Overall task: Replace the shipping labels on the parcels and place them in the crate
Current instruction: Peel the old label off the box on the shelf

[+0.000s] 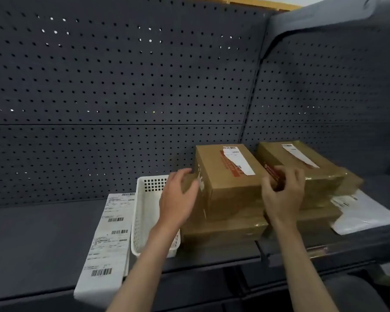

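Nearest the camera, on the dark shelf (pixel 43 239), a strip of fresh labels (pixel 109 233) lay flat, printed side up, just left of the white crate (pixel 144 212), which held no parcel that could be seen. Beyond it, the left hand (pixel 178 199) lay against the left side of the top parcel (pixel 229 183), fingers loosely curved along the cardboard. The right hand (pixel 284 194) was at that parcel's right side, its fingers curled in the gap between the parcel and the neighbouring stack. Whether either hand truly clamped the box could not be told; they looked set to grasp it from both sides. This parcel sat on a flatter box (pixel 223 230) and wore an old label (pixel 239 161) across its red-printed top. To the right stood a second stack, its upper parcel (pixel 302 167) also labelled, and a white mailer (pixel 365 212) lay at the far right. Behind everything rose the pegboard wall (pixel 122 75).

By my judgement the work was at its start: picking up the first parcel, its label not yet changed. The next move would call for lifting the box clear of the one beneath without dragging it, then bringing it forward so the old label could be peeled.
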`<action>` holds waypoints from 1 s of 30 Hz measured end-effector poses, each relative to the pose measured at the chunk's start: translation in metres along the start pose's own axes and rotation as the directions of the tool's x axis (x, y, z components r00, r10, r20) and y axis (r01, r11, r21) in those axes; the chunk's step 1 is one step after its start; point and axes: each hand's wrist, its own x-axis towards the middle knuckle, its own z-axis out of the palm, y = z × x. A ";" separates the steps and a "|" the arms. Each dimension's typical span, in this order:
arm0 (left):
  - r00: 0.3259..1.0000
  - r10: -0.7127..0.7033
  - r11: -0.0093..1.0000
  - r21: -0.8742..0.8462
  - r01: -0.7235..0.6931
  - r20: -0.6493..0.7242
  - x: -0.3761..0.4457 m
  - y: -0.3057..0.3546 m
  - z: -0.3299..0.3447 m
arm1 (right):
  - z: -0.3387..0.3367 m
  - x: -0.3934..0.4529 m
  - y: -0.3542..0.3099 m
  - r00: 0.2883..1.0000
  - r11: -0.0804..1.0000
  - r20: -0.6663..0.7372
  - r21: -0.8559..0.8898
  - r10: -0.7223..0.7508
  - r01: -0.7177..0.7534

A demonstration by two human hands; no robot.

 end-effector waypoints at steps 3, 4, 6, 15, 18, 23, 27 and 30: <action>0.996 -0.051 0.997 -0.048 0.055 0.066 0.003 0.012 0.022 | 0.000 0.015 0.005 0.986 0.989 0.098 0.042 0.137 -0.142; 0.990 -0.089 0.991 -0.089 0.099 0.109 0.004 0.016 0.029 | 0.001 0.018 0.005 0.967 0.974 0.148 0.062 0.208 -0.219; 0.975 -0.149 0.972 -0.154 0.175 0.164 0.003 0.019 0.047 | 0.004 0.021 0.013 0.914 0.928 0.237 0.095 0.329 -0.359; 0.960 -0.198 0.934 -0.260 0.245 0.196 0.004 0.023 0.083 | 0.020 0.027 0.027 0.722 0.674 0.378 0.275 0.580 -0.686; 0.963 -0.198 0.934 -0.262 0.242 0.184 0.005 0.021 0.082 | 0.023 0.026 0.024 0.724 0.666 0.382 0.298 0.574 -0.684; 0.960 -0.206 0.935 -0.251 0.251 0.191 0.005 0.017 0.083 | 0.023 0.023 0.022 0.731 0.657 0.360 0.323 0.580 -0.681; 0.959 -0.191 0.932 -0.269 0.244 0.210 0.007 0.018 0.081 | 0.022 0.023 0.021 0.730 0.645 0.365 0.344 0.578 -0.683; 0.961 -0.180 0.937 -0.261 0.233 0.211 0.008 0.017 0.081 | 0.024 0.022 0.023 0.722 0.644 0.356 0.329 0.593 -0.691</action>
